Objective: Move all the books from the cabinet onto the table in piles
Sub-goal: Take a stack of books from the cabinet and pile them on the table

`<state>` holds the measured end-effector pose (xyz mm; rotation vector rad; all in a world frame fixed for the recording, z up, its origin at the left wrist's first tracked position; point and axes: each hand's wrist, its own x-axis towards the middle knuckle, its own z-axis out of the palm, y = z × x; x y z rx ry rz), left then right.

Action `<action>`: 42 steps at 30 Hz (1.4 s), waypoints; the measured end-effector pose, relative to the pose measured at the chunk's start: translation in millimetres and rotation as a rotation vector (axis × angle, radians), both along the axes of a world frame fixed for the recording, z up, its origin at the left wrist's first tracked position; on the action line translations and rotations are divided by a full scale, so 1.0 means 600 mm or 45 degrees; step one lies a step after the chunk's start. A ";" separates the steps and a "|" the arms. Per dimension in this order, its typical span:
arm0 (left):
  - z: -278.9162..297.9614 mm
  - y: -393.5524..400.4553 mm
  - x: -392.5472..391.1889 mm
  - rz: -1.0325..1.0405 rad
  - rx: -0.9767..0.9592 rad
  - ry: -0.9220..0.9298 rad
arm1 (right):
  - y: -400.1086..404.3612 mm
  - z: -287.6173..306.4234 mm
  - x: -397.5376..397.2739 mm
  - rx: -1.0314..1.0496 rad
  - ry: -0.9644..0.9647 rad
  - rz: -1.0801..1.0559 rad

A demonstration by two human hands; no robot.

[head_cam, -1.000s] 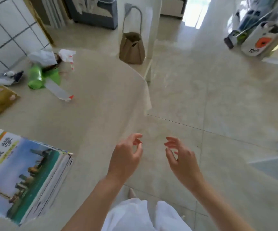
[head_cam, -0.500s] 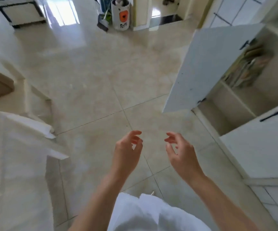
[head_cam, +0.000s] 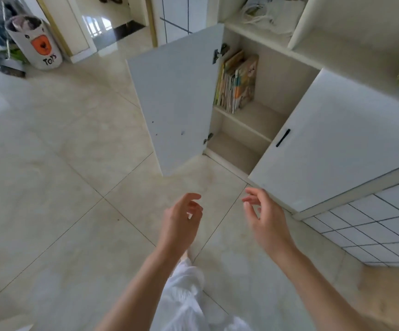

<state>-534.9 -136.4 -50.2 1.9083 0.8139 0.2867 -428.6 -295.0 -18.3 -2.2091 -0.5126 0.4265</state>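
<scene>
Cabinet (head_cam: 277,75) (door open) holds upright books (head_cam: 236,84); left hand (head_cam: 181,220), right hand (head_cam: 265,218) loosely spread, empty.

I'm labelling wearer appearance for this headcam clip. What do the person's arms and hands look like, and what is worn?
Both forearms are bare, with no sleeves in view. The left hand and right hand wear no gloves, and no rings, watch or bracelets show. The nails look short; whether they are painted cannot be told. Below the arms hangs a loose white garment, creased and light.
</scene>
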 end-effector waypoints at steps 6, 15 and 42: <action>-0.010 0.095 0.168 -0.068 -0.025 0.042 | 0.086 -0.001 0.154 -0.006 -0.078 -0.073; -0.030 0.242 0.399 -0.212 0.021 0.133 | 0.216 0.014 0.362 -0.011 -0.080 -0.141; -0.279 0.356 0.954 -0.115 -0.278 0.213 | 0.506 -0.178 0.972 -0.194 0.686 -0.301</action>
